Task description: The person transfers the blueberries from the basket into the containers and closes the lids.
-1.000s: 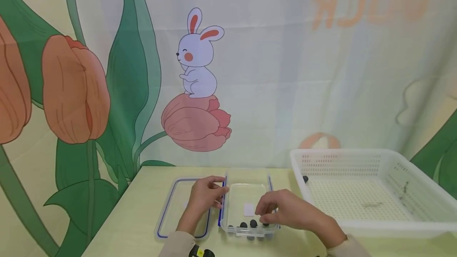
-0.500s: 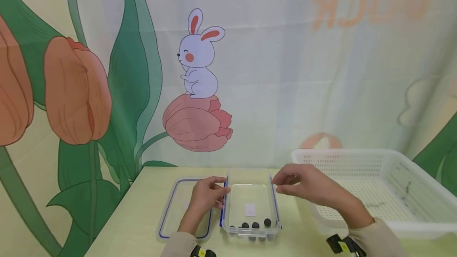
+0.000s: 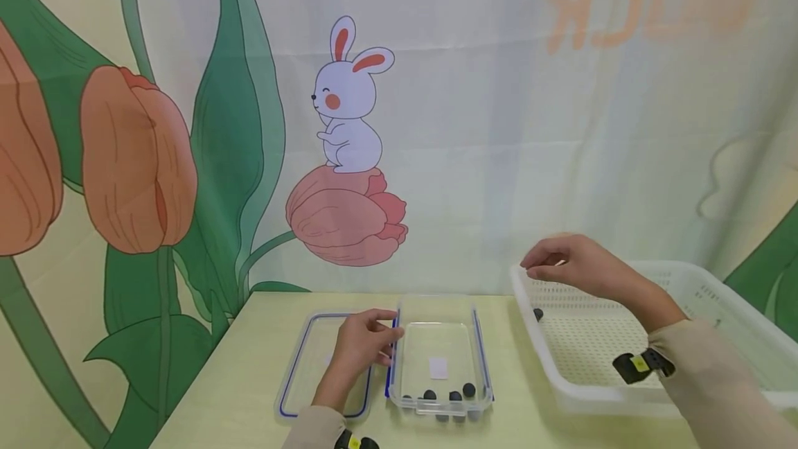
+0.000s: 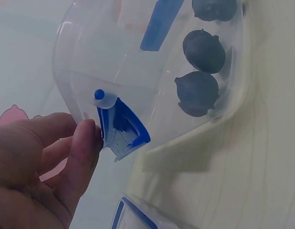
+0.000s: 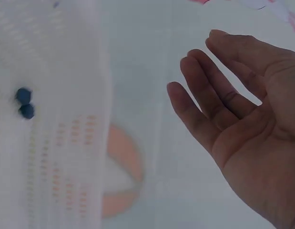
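My left hand (image 3: 361, 348) pinches the left side of a clear plastic box (image 3: 483, 359), thumb and fingers at the rim beside its blue-edged flap (image 4: 123, 129). Several dark blueberries (image 3: 469, 390) lie along the near end of the box; their crowns show in the left wrist view (image 4: 197, 93). My right hand (image 3: 580, 265) hovers over the back left corner of a white perforated basket (image 3: 551, 369). Its fingers are relaxed and apart, the palm bare in the right wrist view. Two blueberries (image 5: 24, 102) sit together by the basket's left wall.
A clear lid (image 3: 321, 345) with a blue seal lies flat on the pale table (image 3: 212, 393), left of the box. A small white label (image 3: 438, 368) shows at the box bottom. Behind the table hangs a printed curtain (image 3: 461, 158).
My right hand has left the near end of the box and moved up and right to the basket. One blueberry in the box has shifted slightly right. The left hand stays put.
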Demonstrator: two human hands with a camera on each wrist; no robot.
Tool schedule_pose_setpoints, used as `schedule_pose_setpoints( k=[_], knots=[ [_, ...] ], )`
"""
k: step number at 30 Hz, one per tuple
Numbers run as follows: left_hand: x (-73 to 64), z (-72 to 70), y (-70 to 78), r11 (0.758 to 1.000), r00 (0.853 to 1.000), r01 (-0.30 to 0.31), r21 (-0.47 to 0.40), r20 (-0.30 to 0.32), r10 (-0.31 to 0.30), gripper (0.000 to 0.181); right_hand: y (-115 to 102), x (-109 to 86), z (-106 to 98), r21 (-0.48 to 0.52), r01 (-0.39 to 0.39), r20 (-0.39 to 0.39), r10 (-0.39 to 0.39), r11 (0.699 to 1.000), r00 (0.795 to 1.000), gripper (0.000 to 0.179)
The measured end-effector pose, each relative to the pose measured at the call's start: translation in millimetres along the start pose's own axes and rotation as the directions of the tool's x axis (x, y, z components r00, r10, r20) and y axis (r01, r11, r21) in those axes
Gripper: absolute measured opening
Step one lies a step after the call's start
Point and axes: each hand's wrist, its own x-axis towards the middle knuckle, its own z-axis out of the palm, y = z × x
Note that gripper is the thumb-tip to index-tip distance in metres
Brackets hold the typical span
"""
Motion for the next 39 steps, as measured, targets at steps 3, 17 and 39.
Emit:
schedule_pose_setpoints(
  k=[3, 17, 39],
  knots=[
    [-0.2, 0.1, -0.1, 1.000, 1.000, 0.003, 0.002, -0.002, -0.003, 0.039, 21, 3.7, 2, 0.016, -0.003, -0.011, 0.003, 1.000, 1.000, 0.014],
    [-3.3, 0.4, 2.5, 1.000, 1.000, 0.001, 0.008, -0.010, -0.001, 0.038, 88, 5.3, 22, 0.052, -0.125, 0.098, 0.119, 0.991, 0.988, 0.021],
    [-4.2, -0.2, 0.3, 1.000, 1.000, -0.023, 0.021, -0.015, 0.023, 0.037, 122, 2.2, 49, -0.125, -0.085, 0.237, 0.113, 0.988, 0.965, 0.021]
  ],
)
